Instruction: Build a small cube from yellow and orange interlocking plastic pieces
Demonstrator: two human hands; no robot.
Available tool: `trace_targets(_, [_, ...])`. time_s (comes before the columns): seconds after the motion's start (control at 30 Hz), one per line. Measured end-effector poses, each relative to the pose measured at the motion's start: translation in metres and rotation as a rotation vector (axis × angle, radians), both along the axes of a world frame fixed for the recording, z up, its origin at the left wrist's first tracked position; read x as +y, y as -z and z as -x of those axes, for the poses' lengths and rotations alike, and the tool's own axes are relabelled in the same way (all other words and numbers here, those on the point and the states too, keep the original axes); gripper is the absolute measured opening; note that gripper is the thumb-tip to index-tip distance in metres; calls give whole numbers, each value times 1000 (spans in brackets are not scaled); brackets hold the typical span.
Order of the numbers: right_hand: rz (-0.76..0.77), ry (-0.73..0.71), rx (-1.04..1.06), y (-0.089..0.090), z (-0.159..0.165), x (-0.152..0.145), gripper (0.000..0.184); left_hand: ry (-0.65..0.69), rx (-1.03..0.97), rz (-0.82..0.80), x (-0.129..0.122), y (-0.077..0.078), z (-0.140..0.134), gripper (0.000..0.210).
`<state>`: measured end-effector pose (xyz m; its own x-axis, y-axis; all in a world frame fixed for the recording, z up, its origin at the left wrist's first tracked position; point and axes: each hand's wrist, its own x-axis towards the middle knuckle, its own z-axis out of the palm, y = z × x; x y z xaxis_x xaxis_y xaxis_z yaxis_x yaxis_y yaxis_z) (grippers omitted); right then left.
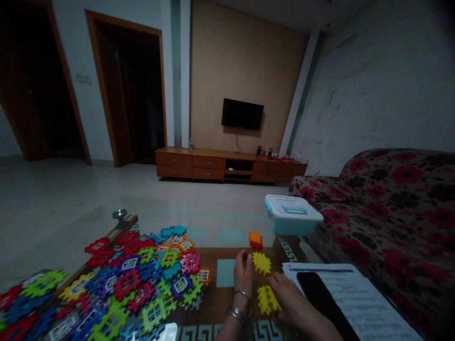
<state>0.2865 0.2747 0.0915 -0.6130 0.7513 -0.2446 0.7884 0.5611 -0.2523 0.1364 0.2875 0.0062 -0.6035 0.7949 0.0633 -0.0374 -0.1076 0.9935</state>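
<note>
My left hand (243, 273), with bangles at the wrist, reaches up beside a flat yellow interlocking tile (262, 263) and its fingertips touch the tile's left edge. My right hand (288, 297) rests on a yellow cube (267, 300) built from such tiles, fingers on its right side. An orange tile cube (255, 239) stands just beyond, untouched. A big heap of coloured interlocking tiles (135, 279) covers the left of the glass-topped table (227, 273).
A black phone (320, 296) lies on printed paper sheets (359, 303) at the right. A teal lidded plastic box (291, 215) sits at the table's far right corner. A floral sofa (391, 208) runs along the right; a TV cabinet (227, 166) stands against the far wall.
</note>
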Motion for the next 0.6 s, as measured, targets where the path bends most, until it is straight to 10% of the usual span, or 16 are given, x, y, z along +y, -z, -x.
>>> trace_targets(0.6, [-37,-56,-53,-7,5,-3,57,0,14,-8,3,12,0,61])
